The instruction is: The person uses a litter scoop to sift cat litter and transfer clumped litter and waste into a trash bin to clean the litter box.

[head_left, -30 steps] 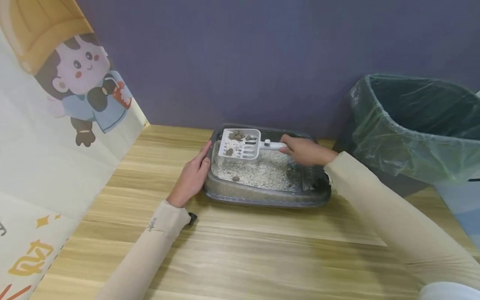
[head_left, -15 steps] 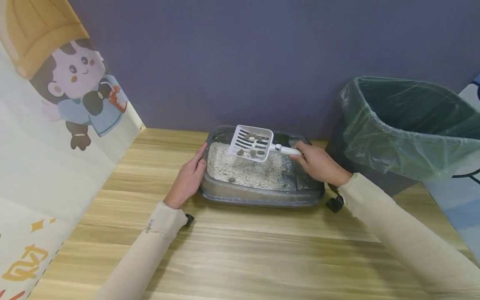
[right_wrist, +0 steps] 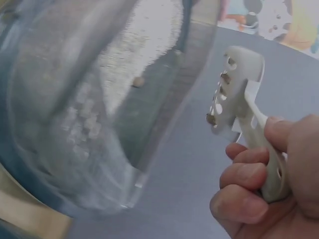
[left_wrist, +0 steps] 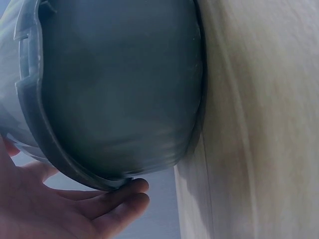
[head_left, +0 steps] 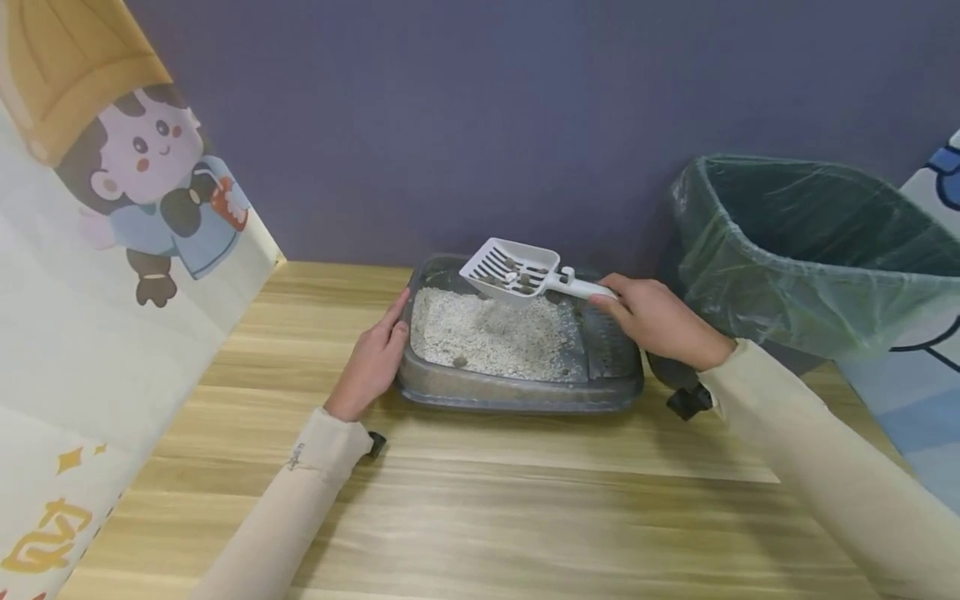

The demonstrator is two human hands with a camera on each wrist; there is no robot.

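A grey litter box stands on the wooden table, with pale litter inside and a small dark clump near its front. My right hand grips the handle of a white slotted litter scoop, held above the box's back part. Several brownish clumps lie in the scoop. In the right wrist view, curled fingers wrap the handle, and clumps show in the slots. My left hand rests against the box's left end. Its fingers lie fairly straight along the rim in the left wrist view.
A dark bin lined with a translucent green bag stands to the right of the box, its mouth facing up. Behind the table rises a blue-grey wall. A cartoon-printed panel borders the left side.
My right hand has moved the scoop to the right and tilted it; loose pale litter in it is gone, while clumps stay. The left hand keeps its place on the box.
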